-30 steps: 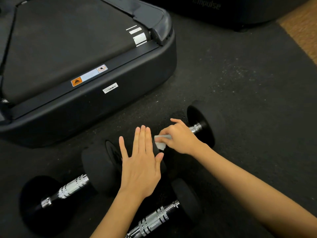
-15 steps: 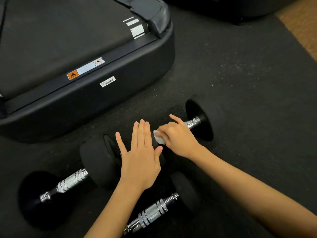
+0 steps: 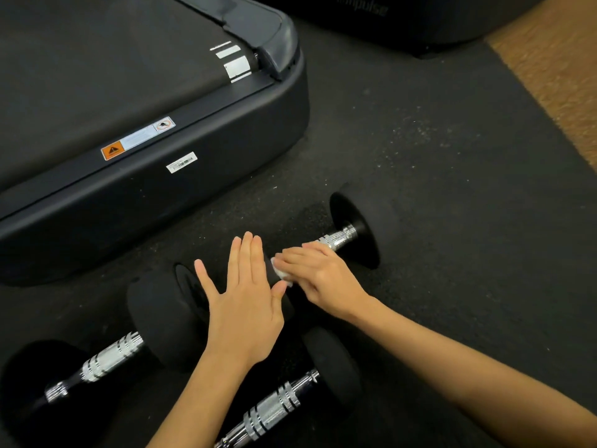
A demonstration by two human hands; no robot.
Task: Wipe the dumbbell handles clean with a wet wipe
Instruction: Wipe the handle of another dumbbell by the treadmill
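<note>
Three dumbbells lie on a dark rubber mat (image 3: 420, 150), all in front of the treadmill (image 3: 135, 195), whose black rear end fills the upper left of the view. The far dumbbell (image 3: 358, 227) sits just off the treadmill's corner, its chrome handle (image 3: 339, 239) running down-left from a black end weight.

The right hand (image 3: 323, 276) lies over that handle with its fingers curled down around it, pressing a white wipe (image 3: 282, 273) against the bar. Only a small crumpled edge of the wipe shows, peeking out at the fingertips; the rest is hidden under the hand. The handle's knurled end is bare between the hand and the weight.

The left hand (image 3: 245, 302) rests flat, palm down, fingers straight and close together with the thumb spread, on the black weight at the handle's near end. It holds nothing. Its thumb tip lies just beside the wipe.

The second dumbbell (image 3: 106, 360) lies nearer the viewer than the treadmill, its chrome handle exposed, one weight touching or just beside the left hand. The third dumbbell (image 3: 274, 409) lies nearest the viewer, between the two forearms, partly cut off by the bottom edge.

Beyond the treadmill's right side stands another dark machine (image 3: 403, 21) with a faint logo, and a strip of tan floor (image 3: 555, 79) borders the mat.
</note>
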